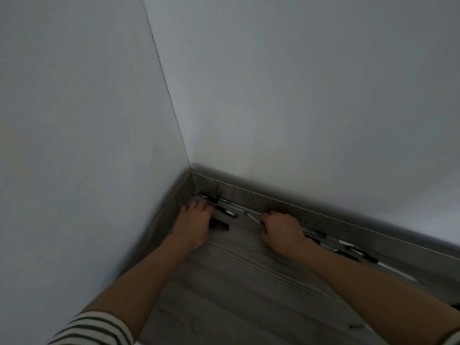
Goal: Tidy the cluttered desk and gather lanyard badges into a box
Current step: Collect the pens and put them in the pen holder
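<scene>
Since we go near to far, sleeve: striped cuff at the lower left edge, pushed up, both forearms bare and stretched forward.
Counter: grey wood-grain surface running into a room corner, with a raised lip along the back where it meets the wall.
Left hand: our left hand lies palm down in the corner, fingers spread over dark pens; we judge it is corralling them against the lip so they cannot roll.
Right hand: our right hand is curled, fingers pressed together on a thin pale pen, seemingly pinching it, though blur leaves this unsure.
Loose pens: more pens lie strung along the lip behind the right wrist, likely rolled there and stopped.
Task's things: no lanyard badges and no box are in view; we cannot tell where they are.
Walls: two plain pale walls meet above the corner.
Step in hand, our guess: clearing stray pens first.
</scene>
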A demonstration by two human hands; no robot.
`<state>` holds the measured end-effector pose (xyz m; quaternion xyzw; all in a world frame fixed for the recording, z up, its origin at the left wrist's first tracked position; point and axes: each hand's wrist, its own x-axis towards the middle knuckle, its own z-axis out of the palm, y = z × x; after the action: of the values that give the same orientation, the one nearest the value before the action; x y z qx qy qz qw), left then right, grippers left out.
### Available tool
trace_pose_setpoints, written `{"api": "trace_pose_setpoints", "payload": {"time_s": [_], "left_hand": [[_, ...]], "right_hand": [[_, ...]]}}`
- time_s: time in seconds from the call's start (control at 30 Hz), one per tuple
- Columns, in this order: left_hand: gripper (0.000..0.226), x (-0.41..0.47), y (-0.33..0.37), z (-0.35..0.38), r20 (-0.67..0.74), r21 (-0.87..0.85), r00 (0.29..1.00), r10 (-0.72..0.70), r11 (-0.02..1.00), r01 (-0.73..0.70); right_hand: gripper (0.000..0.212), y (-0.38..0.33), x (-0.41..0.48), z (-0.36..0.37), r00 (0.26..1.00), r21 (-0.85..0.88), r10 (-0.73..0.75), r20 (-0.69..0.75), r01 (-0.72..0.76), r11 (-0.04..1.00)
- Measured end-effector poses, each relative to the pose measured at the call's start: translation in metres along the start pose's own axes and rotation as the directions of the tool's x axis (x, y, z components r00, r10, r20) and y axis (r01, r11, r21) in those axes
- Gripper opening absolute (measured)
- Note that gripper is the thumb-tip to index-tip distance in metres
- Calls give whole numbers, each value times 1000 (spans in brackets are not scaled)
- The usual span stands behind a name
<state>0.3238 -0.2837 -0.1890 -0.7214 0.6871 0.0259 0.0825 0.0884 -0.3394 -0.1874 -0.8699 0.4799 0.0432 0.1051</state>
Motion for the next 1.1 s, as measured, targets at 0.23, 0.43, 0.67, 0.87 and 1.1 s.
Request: {"api": "trace_pose_setpoints", "payload": {"time_s": [0.23,0.43,0.67,0.87,1.1], "left_hand": [[34,-24,-3,8,-55,-107,997,49,993,-55],[43,-60,-17,22,-56,-282,997,-45,959,28],[28,-67,-22,22,-80,-427,971,-227,888,173],[33,-51,-23,19,20,-487,944,-329,821,297],[23,-12,-13,2,-87,-440,972,-218,884,159]], "right_hand": [[23,-10,6,-9,993,182,-61,-104,79,980],[26,-48,47,-19,976,176,-178,-127,199,964],[30,-73,68,-5,983,112,-186,10,183,977],[40,-38,42,-1,988,90,-99,115,89,992],[22,6,0,-10,986,142,-17,-165,41,989]]}}
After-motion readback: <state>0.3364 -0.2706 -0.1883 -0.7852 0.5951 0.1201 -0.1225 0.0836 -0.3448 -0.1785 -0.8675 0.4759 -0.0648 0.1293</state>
